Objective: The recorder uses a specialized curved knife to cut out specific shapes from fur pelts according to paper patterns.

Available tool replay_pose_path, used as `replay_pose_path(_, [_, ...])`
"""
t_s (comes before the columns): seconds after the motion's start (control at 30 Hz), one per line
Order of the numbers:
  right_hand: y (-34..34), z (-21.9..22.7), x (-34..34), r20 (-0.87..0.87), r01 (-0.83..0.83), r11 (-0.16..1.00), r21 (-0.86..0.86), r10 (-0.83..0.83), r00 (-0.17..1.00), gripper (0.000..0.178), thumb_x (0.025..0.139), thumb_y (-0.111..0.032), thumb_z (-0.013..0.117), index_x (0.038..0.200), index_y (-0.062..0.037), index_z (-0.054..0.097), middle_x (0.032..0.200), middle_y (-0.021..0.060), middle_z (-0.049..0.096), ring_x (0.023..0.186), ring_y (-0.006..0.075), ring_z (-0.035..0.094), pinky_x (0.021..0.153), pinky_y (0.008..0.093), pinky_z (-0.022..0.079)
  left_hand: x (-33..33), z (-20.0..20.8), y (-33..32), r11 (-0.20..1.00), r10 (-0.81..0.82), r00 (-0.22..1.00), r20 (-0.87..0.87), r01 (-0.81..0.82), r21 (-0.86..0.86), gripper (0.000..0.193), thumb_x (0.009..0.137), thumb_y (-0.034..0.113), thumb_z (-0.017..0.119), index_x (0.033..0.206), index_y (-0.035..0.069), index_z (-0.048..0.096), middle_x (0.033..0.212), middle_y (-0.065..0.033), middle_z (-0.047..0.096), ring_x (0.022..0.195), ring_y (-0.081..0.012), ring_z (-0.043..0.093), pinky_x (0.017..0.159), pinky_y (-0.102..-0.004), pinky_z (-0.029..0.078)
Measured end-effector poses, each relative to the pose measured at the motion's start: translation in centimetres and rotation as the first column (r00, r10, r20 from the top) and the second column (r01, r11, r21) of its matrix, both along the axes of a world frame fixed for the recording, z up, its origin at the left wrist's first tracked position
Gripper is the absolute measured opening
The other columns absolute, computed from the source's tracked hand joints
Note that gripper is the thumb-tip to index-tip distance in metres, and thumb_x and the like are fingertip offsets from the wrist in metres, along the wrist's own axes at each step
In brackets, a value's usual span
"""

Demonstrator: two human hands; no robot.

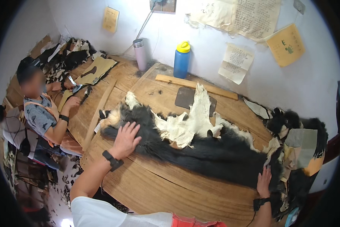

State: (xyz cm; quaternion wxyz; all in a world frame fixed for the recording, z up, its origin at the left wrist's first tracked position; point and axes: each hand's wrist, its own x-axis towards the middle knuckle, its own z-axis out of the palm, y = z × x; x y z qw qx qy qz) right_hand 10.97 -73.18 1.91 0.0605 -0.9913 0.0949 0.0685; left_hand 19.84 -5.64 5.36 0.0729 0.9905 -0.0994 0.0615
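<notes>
A long black fur pelt lies across the wooden table, its far edge folded over so the pale hide side shows. My left hand rests flat on the fur near the pelt's left end, fingers spread, next to a tan patch of hair. My right hand lies on the fur at the right end, fingers stretched out. Neither hand grips anything. Both wrists wear dark bands.
A wooden strip, a blue bottle with yellow lid and a pink flask stand along the wall. Fur scraps are piled at right. At left a co-worker handles a metal tool over a paper pattern.
</notes>
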Motion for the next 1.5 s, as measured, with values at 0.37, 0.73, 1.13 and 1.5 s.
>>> replay_pose_path(0.37, [-0.6, -0.4, 0.1, -0.007, -0.023, 0.998, -0.050, 0.023, 1.000, 0.052, 0.103, -0.022, 0.042, 0.147, 0.0040, 0.032, 0.153, 0.0273, 0.030, 0.145, 0.0400, 0.023, 0.118, 0.0486, 0.020, 6.5, 4.3, -2.5, 0.930, -0.054, 0.990, -0.131, 0.002, -0.366, 0.062, 0.089, 0.018, 0.068, 0.145, 0.008, 0.043, 0.086, -0.0173, 0.068, 0.081, -0.0372, 0.066, 0.072, -0.0449, 0.052])
replay_pose_path(0.73, [0.0, -1.5, 0.6, 0.085, -0.088, 0.996, -0.018, 0.089, 0.992, 0.051, 0.101, -0.020, 0.046, 0.144, 0.0046, 0.035, 0.149, 0.0272, 0.033, 0.144, 0.0411, 0.024, 0.117, 0.0503, 0.022, 11.6, 0.9, -5.7, 0.787, 0.066, 0.983, -0.173, -0.158, -0.596, 0.072, 0.096, 0.029, 0.061, 0.148, -0.006, 0.027, 0.133, -0.0291, 0.051, 0.127, -0.0339, 0.050, 0.102, -0.0361, 0.043])
replay_pose_path(1.13, [1.0, -1.4, 0.9, 0.092, 0.019, 0.987, -0.157, -0.005, 0.996, 0.060, 0.093, -0.027, 0.060, 0.142, 0.0001, 0.040, 0.148, 0.0266, 0.036, 0.139, 0.0444, 0.033, 0.107, 0.0561, 0.034, -0.7, 2.1, -7.5, 1.000, -0.012, 0.957, -0.291, 0.016, 0.012, 0.067, 0.096, 0.029, 0.056, 0.154, 0.009, 0.029, 0.163, -0.0177, 0.015, 0.150, -0.0404, 0.013, 0.116, -0.0631, 0.016])
replay_pose_path(1.5, [21.3, 0.0, 4.1, 0.249, -0.291, 0.948, 0.131, 0.252, 0.935, 0.079, 0.096, -0.050, 0.051, 0.153, -0.0015, 0.027, 0.158, 0.0242, 0.026, 0.148, 0.0421, 0.018, 0.111, 0.0622, 0.025, 2.5, 1.8, -19.2, 0.842, -0.505, 0.789, -0.350, 0.539, -0.001, 0.074, 0.090, 0.027, 0.066, 0.153, 0.009, 0.031, 0.161, -0.0145, 0.023, 0.150, -0.0338, 0.019, 0.117, -0.0561, 0.022])
